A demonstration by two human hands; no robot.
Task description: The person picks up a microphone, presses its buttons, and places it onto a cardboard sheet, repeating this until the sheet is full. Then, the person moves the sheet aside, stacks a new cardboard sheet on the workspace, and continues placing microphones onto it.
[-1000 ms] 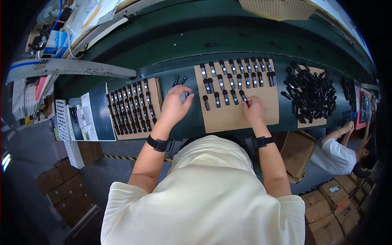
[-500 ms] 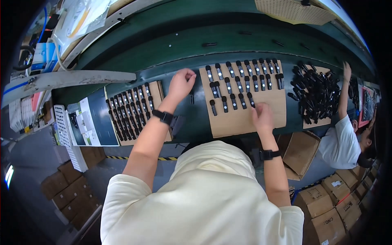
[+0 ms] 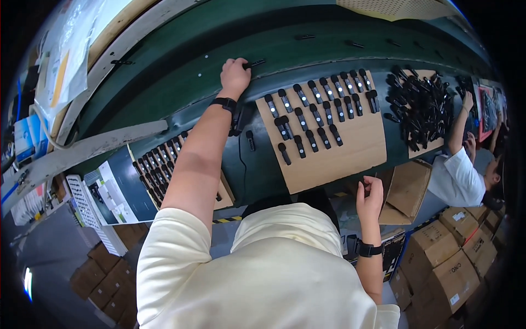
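Observation:
My left hand [image 3: 235,77] reaches onto the dark green belt. Its curled fingers are at the near end of a small black clip microphone [image 3: 257,63]; the fingertips are partly hidden. My right hand [image 3: 371,195] hovers past the lower right edge of a cardboard sheet [image 3: 345,159], fingers loosely bent and apart, with nothing in it. Rows of black microphones with foam tips lie on that sheet, several with a white dot. The last one [image 3: 336,135] in the lowest row lies nearest my right hand. A lone black piece [image 3: 250,141] rests on the table left of the sheet.
Another board of microphones [image 3: 159,167] is partly behind my left forearm. A heap of black microphones [image 3: 421,109] lies to the right, near a co-worker [image 3: 463,181]. More pieces [image 3: 355,44] sit along the belt. A metal arm [image 3: 109,140] juts in from the left.
My left hand has moved up and away from the table onto the belt, reaching a microphone. My right hand has left the last microphone on the sheet and drawn back. The view has shifted.

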